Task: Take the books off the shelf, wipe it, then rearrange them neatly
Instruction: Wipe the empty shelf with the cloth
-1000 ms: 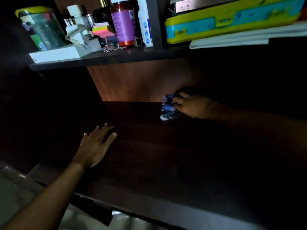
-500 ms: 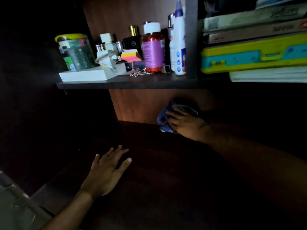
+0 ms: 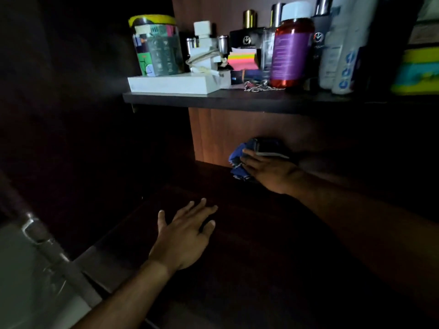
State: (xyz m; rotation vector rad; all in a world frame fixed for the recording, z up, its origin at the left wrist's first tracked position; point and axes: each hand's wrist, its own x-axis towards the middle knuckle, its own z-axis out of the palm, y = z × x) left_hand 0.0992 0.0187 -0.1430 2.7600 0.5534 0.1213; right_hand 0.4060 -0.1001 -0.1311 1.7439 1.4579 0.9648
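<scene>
On the dark wooden lower shelf (image 3: 273, 245), the left hand (image 3: 183, 236) lies flat at 6 o'clock, and the right hand (image 3: 270, 170) presses a crumpled blue cloth (image 3: 237, 160) at 1 o'clock, against the brown wooden back panel (image 3: 221, 131). Above, the dark upper shelf (image 3: 213, 99) carries a flat white box (image 3: 175, 84) at 11 o'clock, with a yellow-lidded round jar (image 3: 156, 46) behind it and a red plastic bottle with a purple label (image 3: 292, 46) to its right.

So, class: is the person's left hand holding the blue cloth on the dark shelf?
No: the left hand lies flat with fingers spread on the shelf, while the right hand holds the blue cloth at the back.
</scene>
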